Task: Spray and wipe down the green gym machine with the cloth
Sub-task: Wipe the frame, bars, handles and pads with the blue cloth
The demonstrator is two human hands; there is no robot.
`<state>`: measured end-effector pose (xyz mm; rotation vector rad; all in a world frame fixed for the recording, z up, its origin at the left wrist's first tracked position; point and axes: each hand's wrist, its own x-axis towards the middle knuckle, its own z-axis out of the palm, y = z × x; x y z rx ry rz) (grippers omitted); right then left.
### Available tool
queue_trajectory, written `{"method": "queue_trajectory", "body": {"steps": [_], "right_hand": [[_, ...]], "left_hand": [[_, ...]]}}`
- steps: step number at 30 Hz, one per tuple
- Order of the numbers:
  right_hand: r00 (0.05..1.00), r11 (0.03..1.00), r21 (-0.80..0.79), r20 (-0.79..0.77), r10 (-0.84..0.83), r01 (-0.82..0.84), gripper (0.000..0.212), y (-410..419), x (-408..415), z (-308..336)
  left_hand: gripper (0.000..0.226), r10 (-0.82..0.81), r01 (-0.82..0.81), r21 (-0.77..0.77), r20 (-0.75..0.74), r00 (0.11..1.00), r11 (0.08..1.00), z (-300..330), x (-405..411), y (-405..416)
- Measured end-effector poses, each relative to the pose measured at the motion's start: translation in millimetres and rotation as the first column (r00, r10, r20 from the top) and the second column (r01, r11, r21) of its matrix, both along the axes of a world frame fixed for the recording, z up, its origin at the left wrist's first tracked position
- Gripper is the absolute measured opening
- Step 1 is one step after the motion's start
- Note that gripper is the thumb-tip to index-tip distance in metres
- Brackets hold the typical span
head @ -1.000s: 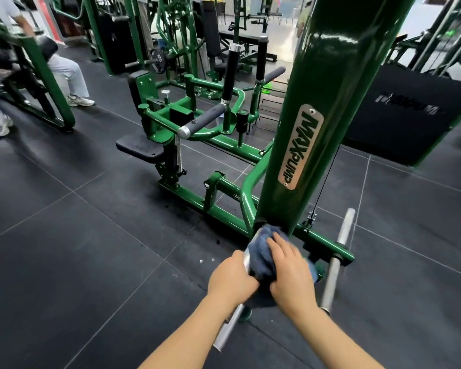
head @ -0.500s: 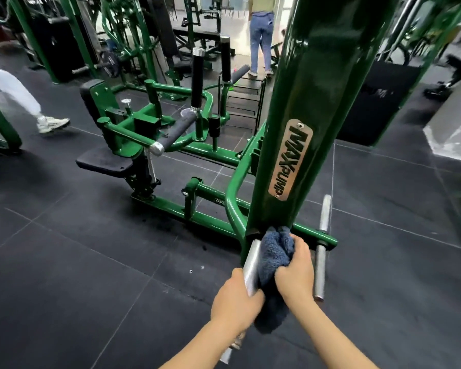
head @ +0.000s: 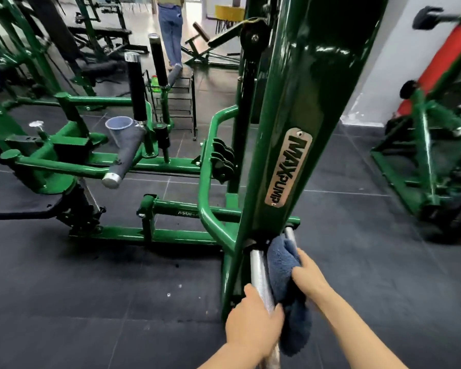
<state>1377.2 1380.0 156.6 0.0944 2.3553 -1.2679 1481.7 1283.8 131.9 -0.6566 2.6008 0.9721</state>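
The green gym machine fills the middle of the head view, its thick upright post (head: 301, 107) bearing a MAXPUMP plate. A silver bar (head: 260, 278) sticks out from the post's base toward me. My left hand (head: 253, 326) grips that bar near its lower end. My right hand (head: 305, 272) holds a dark blue cloth (head: 285, 283) bunched against the right side of the bar, just below the post. The cloth's lower part hangs loose beside my left hand. No spray bottle shows in either hand.
The machine's low green frame (head: 171, 235), black seat pad (head: 19, 209) and padded handles (head: 125, 153) lie to the left. Another green machine (head: 423, 166) stands at right. A person in jeans (head: 171, 30) stands far back. Dark tiled floor (head: 77, 302) lies to the lower left.
The view has swung right and closer to the post. My right hand with the cloth has slid up the bar toward the post's base; my left hand keeps its grip lower down.
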Motion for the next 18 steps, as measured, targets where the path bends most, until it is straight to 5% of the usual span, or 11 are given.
{"method": "queue_trajectory", "body": {"steps": [2, 5, 8, 13, 18], "right_hand": [[0.97, 0.979, -0.14, 0.212, -0.115, 0.146, 0.021, -5.9, 9.0, -8.9], [0.929, 0.95, -0.178, 0.317, -0.19, 0.255, 0.018, -13.0, 14.5, -21.3], [0.971, 0.985, -0.074, 0.197, -0.138, 0.155, 0.022, -14.5, 17.0, -11.2], [0.972, 0.94, 0.297, -0.11, 0.208, -0.167, 0.027, -13.9, 30.7, 18.0], [0.884, 0.839, 0.393, -0.121, 0.452, -0.376, 0.027, -17.3, 48.3, 34.4]], "left_hand": [[0.061, -0.007, 0.007, -0.015, 0.013, 1.0, 1.0, -5.1, 2.0, 3.4], [0.068, -0.014, 0.014, -0.037, 0.0, 1.0, 0.999, -5.4, -0.4, 2.9], [0.057, -0.034, 0.034, -0.012, -0.024, 0.999, 0.999, 0.0, 0.9, -0.6], [0.038, -0.03, 0.032, 0.058, -0.034, 0.999, 0.998, 3.0, 4.6, -5.1], [0.047, -0.007, 0.011, 0.2, -0.02, 1.0, 0.98, 2.2, 9.5, -5.9]]}}
